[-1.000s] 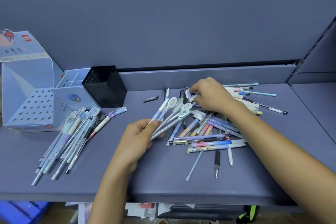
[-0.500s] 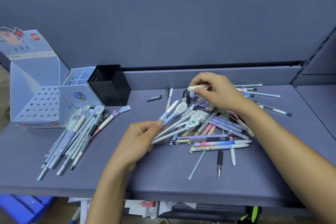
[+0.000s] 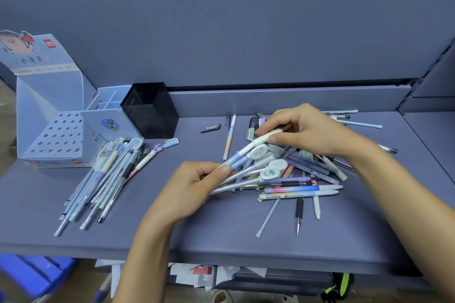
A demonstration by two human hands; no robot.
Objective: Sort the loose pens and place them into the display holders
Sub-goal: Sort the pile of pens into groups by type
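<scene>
— What is held in the left hand (image 3: 194, 189)?
— A bunch of pens (image 3: 246, 174) is gripped there. A white-capped pen (image 3: 246, 150) is pinched by the right hand (image 3: 310, 130), over the pile (image 3: 307, 188) by the table's (image 3: 221, 233) back edge.

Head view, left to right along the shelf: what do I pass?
From left: perforated display box → divided holder → black mesh cup → left hand gripping a fan of pens → right hand pinching a white-capped pen → light-blue pen at far right.
</scene>
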